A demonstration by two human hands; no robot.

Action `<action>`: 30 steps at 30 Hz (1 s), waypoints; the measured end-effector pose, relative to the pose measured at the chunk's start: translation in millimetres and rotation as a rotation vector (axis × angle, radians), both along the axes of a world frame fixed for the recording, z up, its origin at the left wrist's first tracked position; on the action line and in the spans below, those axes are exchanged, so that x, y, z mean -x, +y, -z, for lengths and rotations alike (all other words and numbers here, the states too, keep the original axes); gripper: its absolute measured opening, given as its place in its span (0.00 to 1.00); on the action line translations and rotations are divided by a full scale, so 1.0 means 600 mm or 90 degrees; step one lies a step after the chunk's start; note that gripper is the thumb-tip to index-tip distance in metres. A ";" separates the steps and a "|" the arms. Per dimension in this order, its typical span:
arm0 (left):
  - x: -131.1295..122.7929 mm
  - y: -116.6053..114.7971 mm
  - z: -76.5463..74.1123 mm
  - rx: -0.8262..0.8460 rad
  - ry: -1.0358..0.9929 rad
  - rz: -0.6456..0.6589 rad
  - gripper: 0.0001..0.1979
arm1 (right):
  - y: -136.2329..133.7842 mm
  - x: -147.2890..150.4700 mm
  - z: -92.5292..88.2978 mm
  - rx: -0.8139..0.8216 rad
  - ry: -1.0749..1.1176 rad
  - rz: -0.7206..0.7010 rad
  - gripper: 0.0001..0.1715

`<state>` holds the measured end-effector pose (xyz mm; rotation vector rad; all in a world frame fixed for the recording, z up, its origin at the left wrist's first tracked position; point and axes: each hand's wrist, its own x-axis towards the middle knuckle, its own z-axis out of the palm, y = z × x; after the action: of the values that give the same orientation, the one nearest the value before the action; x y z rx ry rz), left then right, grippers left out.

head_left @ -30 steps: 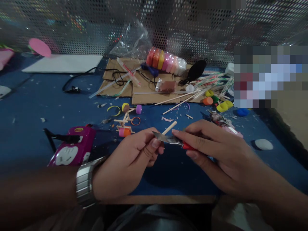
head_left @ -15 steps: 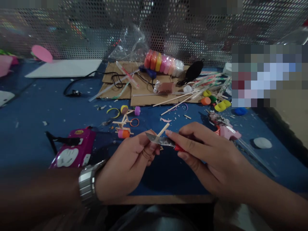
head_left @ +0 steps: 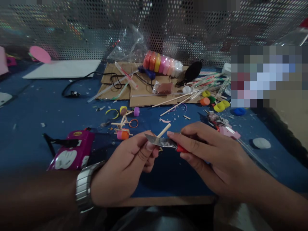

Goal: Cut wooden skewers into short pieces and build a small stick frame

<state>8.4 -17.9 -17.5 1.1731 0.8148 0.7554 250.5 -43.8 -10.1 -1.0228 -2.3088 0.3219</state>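
Note:
My left hand [head_left: 130, 163], with a metal watch at the wrist, pinches a short wooden stick [head_left: 164, 130] that points up and to the right. My right hand [head_left: 207, 157] is closed round the red handle of a small knife [head_left: 163, 141]. Its blade lies across the stick, close to my left thumb. Just beyond my left hand, small stick pieces form a little frame with clay-like ends: a pink and orange cylinder [head_left: 123, 134], a purple one [head_left: 136, 111] and a yellow and brown one [head_left: 123, 110].
Cardboard [head_left: 141, 101] at the back bears a bag of coloured clay [head_left: 162, 62], straws and long wooden sticks [head_left: 176, 104]. A magenta box [head_left: 72, 150] with a black cable stands at left. A pink glue gun [head_left: 228, 130] and a white lump [head_left: 261, 143] lie at right.
Both hands hold nearly the same pose, the knife blade still across the stick. The right hand has shifted very slightly to the right, and the view has moved a little.

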 end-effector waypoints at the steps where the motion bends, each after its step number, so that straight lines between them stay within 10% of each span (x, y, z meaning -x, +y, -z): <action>1: 0.001 0.001 0.000 0.005 -0.007 0.000 0.27 | 0.000 -0.001 -0.001 -0.002 -0.002 0.002 0.24; 30: 0.019 -0.001 0.016 -0.275 0.223 0.015 0.18 | -0.004 0.000 0.008 -0.002 -0.030 -0.006 0.23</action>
<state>-3.0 -18.4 -27.3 1.7331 0.9498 0.7375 250.5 -46.3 -15.1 -1.0279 -2.3555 0.3007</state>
